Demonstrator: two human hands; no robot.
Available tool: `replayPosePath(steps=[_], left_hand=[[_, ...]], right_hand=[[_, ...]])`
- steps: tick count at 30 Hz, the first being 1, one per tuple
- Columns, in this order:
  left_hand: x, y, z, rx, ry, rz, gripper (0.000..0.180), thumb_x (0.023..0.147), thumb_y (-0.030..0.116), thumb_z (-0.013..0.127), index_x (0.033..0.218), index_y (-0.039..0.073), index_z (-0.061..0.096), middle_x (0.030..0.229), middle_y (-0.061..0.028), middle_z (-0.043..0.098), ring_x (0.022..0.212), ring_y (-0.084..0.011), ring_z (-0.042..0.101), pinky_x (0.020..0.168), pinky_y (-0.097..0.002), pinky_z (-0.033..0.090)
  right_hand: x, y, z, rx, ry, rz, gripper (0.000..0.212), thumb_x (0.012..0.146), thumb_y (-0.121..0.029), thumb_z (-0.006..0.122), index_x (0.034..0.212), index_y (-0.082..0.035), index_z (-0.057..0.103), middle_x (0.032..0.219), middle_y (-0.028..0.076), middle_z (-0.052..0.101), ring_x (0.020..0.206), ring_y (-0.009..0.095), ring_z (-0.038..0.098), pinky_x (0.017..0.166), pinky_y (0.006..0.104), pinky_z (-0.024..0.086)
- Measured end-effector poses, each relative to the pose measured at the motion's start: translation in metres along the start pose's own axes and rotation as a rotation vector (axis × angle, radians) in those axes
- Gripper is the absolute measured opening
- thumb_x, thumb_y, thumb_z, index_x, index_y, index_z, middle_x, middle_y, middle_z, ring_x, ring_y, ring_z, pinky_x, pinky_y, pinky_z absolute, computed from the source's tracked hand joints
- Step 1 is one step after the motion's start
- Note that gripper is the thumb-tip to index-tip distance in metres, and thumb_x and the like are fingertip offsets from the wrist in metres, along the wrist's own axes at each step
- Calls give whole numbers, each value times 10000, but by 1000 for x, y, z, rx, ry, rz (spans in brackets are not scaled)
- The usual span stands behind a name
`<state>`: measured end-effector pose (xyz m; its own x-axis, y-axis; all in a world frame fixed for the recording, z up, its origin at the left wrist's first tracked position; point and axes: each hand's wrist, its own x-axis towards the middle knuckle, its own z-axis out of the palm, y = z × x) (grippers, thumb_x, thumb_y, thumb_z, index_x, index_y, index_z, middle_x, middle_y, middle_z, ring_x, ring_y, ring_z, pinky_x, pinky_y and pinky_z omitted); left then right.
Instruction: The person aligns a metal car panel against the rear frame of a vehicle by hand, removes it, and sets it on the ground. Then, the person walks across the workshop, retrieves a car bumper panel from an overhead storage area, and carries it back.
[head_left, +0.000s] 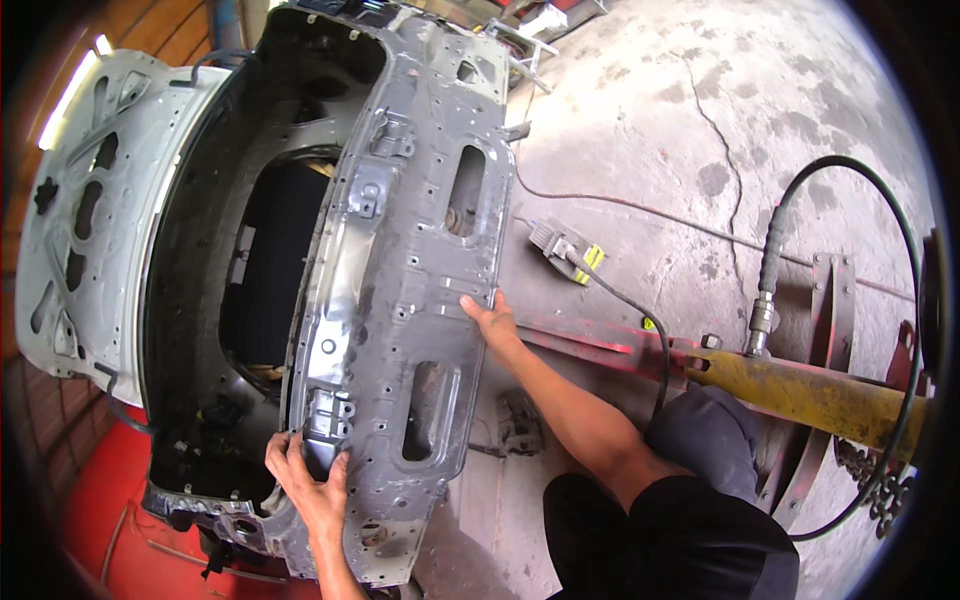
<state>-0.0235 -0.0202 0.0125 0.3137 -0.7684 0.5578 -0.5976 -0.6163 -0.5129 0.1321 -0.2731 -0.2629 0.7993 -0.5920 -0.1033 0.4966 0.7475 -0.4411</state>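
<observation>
A bare grey car rear body panel (385, 290) runs down the middle of the head view, along the opening of a dark trunk (180, 330). My left hand (312, 490) grips its upper edge near the lower end, fingers curled over and thumb on the metal beside a shiny latch bracket (328, 412). Farther up, my right hand (490, 318) holds the panel's outer edge between its two oblong holes. One digit of it lies on the metal face; the other fingers are partly hidden behind the edge.
A raised light-grey trunk lid (100, 210) stands at the left. On the concrete floor (740, 130) lie a foot pedal (560, 250) and cables. A yellow hydraulic ram (810, 393) with a black hose (905, 240) and a chain (880, 490) is at my right.
</observation>
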Motion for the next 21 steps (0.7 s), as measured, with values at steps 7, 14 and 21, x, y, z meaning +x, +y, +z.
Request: replayPosePath(steps=[7,14,21], left_hand=[[1,3,-1,-16,-7,-21,694,709,199,816,1288,-9,496,1335,-223,464,1242,-411,431,1043,-514,355],[0,1,-2,-24,-19,-18,696,707,182,809,1296,-8,489,1349,-228,458,1261,-417,423,1056,-513,349],[0,2,-3,-28,-9,-20,693,720,193,804,1302,-5,485,1353,-233,453,1263,-421,421,1057,-519,347]], right_hand=[[14,16,-6,48,-17,-12,1049,816,-394,816,1545,48,204,1397,221,542,1270,300,534,1041,379,431],[7,10,-4,68,-3,22,1113,806,-420,820,1540,93,158,1441,256,489,1298,329,508,1073,377,405],[7,11,-6,-52,62,-30,1104,804,-450,807,1531,102,185,1478,297,433,1376,357,434,1123,385,359]])
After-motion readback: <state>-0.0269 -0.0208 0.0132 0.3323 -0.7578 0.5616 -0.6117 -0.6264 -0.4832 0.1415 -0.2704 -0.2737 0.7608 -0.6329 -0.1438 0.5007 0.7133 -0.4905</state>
